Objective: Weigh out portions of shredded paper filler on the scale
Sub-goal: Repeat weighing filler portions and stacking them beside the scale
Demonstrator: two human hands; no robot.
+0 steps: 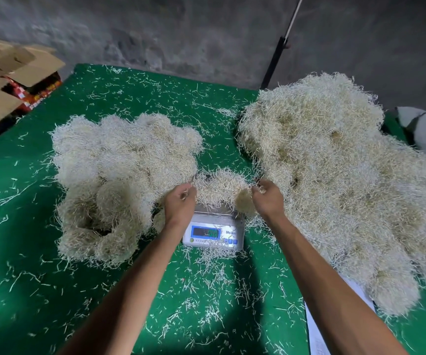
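**Both hands on the portion, scale lit beneath**

Biggest thing out there: the bulk heap of shredded paper filler, sprawling just outboard of the right hand and running back toward the person's elbow. On the other side, just outside the left hand, sits the cluster of rounded clumps, which look like portions already weighed. All of it lies on the green table cover, littered with stray shreds.

Now the action: between the two hands, the portion on the scale, a small fluffy mound. Left hand's fingers curl into its near-left edge, pinching strands; right hand does the same on the right edge. The digital scale sits directly below the wrists, its display glowing, digits too blurred to read.

This stuff looks feather-light, springy and tangly; strands will cling and trail. I'd say scoop from both flanks, low, squeezing gently so the mound lifts whole.
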